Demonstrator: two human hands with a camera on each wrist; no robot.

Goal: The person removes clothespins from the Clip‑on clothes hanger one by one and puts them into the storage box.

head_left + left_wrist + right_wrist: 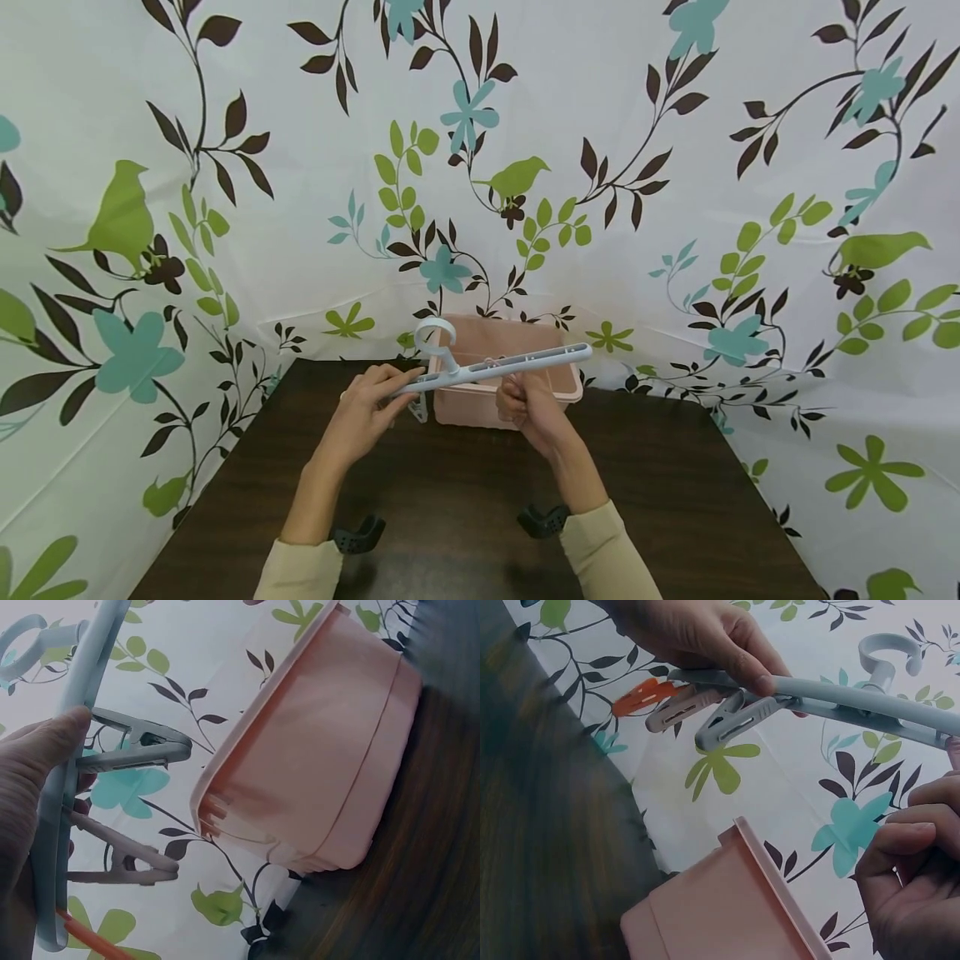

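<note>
A light blue-grey clip hanger (517, 363) with a round hook (891, 652) is held up in front of me, tilted, its right end higher in the head view. My left hand (369, 405) grips the bar near its left end, thumb over it. Three clips hang from the bar by that hand: a grey clip (142, 742), a beige clip (127, 859) and an orange clip (641, 697). My right hand (528, 408) holds the bar from below, fingers curled, a fingertip against its edge (941, 739). The right end's underside is hidden.
A pink plastic bin (480, 408) stands at the back of the dark wood table (450, 492), behind the hanger. Right behind the table is a white cloth (300, 250) printed with leaves, flowers and birds. Black wrist mounts (358, 533) sit by both sleeves.
</note>
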